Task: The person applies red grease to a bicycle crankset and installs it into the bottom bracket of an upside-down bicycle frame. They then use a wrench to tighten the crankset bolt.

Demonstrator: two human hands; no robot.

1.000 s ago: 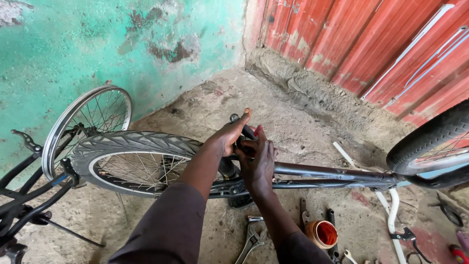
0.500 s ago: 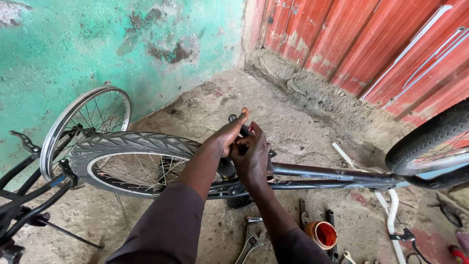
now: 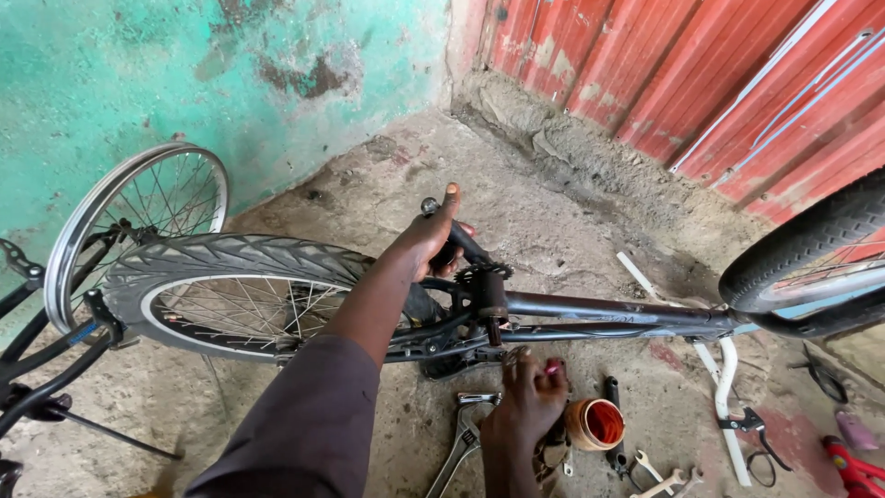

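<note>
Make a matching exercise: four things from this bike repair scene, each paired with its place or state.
1. left hand
2. right hand
3. orange cup
4. bare rim

a. on the ground beside the right hand
b. gripping the crank arm
c. by the green wall
d. low, among tools under the frame

Pairs: 1-b, 2-d, 3-a, 4-c

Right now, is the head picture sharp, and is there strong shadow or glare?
Head view: soft, even daylight, no glare; only faint shadow beneath the bicycle frame. Left hand and right hand look sharp. The front tyre bows near the edge, wide-lens distortion.
</note>
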